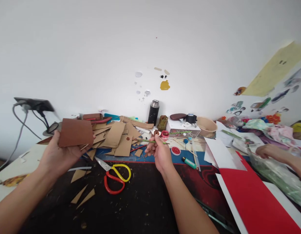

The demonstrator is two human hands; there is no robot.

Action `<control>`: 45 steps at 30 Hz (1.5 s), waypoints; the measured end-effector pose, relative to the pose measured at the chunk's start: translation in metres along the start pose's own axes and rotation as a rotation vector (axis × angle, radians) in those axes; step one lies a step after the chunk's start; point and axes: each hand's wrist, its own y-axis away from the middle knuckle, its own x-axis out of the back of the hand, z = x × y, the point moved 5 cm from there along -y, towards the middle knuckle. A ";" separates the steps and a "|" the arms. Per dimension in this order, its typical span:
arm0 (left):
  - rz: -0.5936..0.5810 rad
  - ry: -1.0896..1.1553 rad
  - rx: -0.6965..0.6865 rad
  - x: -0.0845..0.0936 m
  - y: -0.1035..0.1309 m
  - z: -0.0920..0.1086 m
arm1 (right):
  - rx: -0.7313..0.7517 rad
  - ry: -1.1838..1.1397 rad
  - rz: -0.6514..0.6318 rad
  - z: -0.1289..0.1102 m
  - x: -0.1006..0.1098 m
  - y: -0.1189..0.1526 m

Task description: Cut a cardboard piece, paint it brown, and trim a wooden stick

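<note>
On the left, my left hand [65, 157] grips a brown-painted piece [76, 132], squarish and flat-faced, held up above the table. My right hand [160, 152] pinches a thin paintbrush [140, 140] with a green handle, its brown tip pointing left toward the piece but apart from it. Just behind my right fingers stand a small pot of brown paint [156, 133] and a pot of red paint [165, 134]. A round lid with red paint [176, 150] lies to the right of that hand.
Scissors [116, 175] with red and yellow handles lie in front, beside cardboard scraps [123, 143]. A black flask [154, 112] stands by the wall. A green lighter [189, 162] and red paper [257, 195] are to the right. Another person's hand [269, 152] touches a plastic bag.
</note>
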 end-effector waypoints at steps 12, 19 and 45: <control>-0.097 -0.295 0.186 0.040 -0.034 -0.020 | -0.006 0.017 0.015 0.003 0.006 -0.005; -0.200 -0.352 0.265 0.049 -0.048 -0.030 | -0.017 0.032 0.016 0.005 0.008 -0.005; 0.000 -0.403 0.306 0.043 -0.058 -0.035 | -0.029 0.054 0.015 0.002 0.007 -0.005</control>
